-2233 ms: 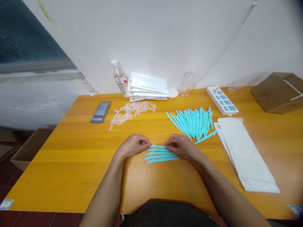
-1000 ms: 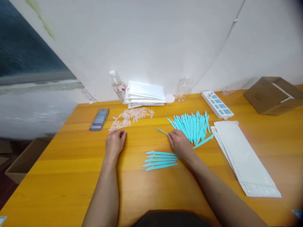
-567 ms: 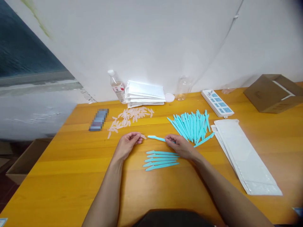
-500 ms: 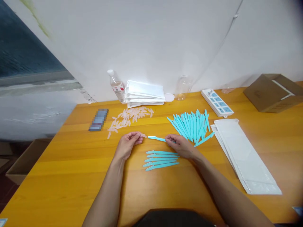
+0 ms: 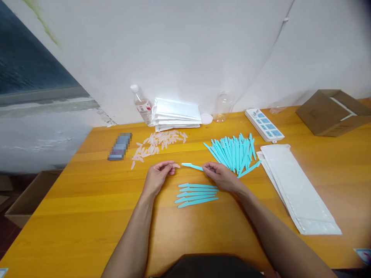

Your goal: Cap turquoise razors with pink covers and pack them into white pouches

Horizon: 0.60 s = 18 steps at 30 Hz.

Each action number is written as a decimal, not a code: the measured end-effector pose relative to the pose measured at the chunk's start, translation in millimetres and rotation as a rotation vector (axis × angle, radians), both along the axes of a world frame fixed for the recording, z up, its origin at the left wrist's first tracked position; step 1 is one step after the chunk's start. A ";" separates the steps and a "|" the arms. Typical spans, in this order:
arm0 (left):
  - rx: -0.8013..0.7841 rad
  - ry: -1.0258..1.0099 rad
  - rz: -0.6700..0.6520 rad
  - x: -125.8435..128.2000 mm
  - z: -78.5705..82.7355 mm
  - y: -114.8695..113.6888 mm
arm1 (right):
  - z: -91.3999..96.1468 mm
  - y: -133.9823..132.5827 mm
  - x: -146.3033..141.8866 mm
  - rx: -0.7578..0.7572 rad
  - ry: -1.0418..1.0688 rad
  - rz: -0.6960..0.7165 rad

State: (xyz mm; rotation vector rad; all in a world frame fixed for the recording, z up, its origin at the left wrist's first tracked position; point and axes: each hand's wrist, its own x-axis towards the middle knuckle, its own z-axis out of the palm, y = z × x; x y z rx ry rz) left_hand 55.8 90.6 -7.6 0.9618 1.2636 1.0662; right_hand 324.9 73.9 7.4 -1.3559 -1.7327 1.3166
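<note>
Between the fingertips of my left hand [image 5: 159, 174] is a small pinkish translucent blade cover [image 5: 176, 165]. My right hand [image 5: 220, 175] pinches a turquoise eyebrow razor [image 5: 193, 166] by its handle, the blade end pointing left at the cover. A small gap separates the two. Below them on the table lies a row of several turquoise razors [image 5: 197, 195], roughly parallel. A heap of similar razors [image 5: 234, 152] is beyond my right hand, and loose blade covers [image 5: 162, 141] are scattered beyond my left.
Against the wall stand a plastic bottle [image 5: 142, 106], a stack of white packets [image 5: 177, 112] and a clear jar [image 5: 223, 108]. To the right are a power strip [image 5: 264, 125], white pouches [image 5: 298, 189] and a cardboard box [image 5: 321, 114]. A blurred phone [image 5: 119, 146] lies left on the wooden table [image 5: 87, 200].
The razor's blade end has tilted up slightly and sits a little farther from the cover. Both hands keep their grips. The whole view has shifted slightly.
</note>
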 end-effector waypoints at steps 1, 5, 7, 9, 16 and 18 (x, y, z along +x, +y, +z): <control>0.003 0.037 -0.021 -0.7 -1.1 -0.1 | -0.6 0.1 0.1 0.008 0.000 -0.006; 0.029 0.188 -0.105 -4.7 -1.5 0.1 | -1.1 0.1 1.5 0.016 -0.007 -0.008; 0.054 0.226 -0.136 -7.2 1.9 0.0 | -0.9 0.3 3.2 0.012 -0.019 0.003; 0.061 0.245 -0.178 -9.9 6.5 -0.7 | -1.4 0.7 5.5 0.005 -0.033 0.025; 0.027 0.385 -0.373 -13.2 12.5 -4.9 | -8.0 4.1 11.4 0.015 -0.084 0.099; 0.029 0.401 -0.398 -9.4 11.7 -6.2 | -7.8 4.4 11.0 0.022 -0.093 0.108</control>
